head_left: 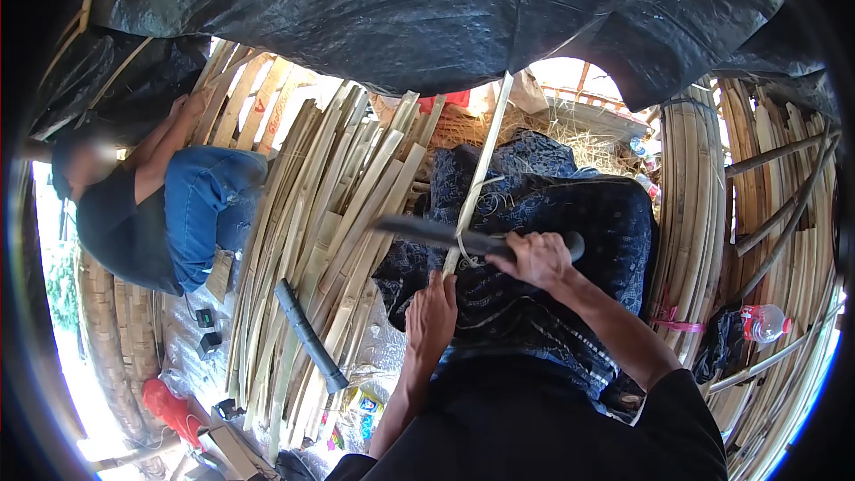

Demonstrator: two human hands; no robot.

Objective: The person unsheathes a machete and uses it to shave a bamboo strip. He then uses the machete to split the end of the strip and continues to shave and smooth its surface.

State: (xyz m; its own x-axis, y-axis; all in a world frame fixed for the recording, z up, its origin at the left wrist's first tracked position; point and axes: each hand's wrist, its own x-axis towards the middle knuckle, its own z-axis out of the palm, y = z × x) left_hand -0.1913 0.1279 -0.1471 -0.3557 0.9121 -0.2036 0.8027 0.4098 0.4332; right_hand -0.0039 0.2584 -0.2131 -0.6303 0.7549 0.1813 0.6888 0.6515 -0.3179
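My left hand (431, 316) is closed around the lower end of a long pale bamboo strip (482, 160), which points up and away from me. My right hand (540, 258) grips the handle of a large knife (427, 231). Its dark blade, blurred by motion, lies across the strip just above my left hand. A thin curled shaving (470, 249) hangs at the place where blade and strip cross. Under both hands, dark blue patterned cloth (570, 214) covers my lap.
Many split bamboo strips (329, 214) lie to my left, with a dark tube (310, 336) on them. Further left sits another person (125, 223). Bundled bamboo (688, 214) stands at right, near a plastic bottle (764, 323). A black tarp (427, 18) hangs overhead.
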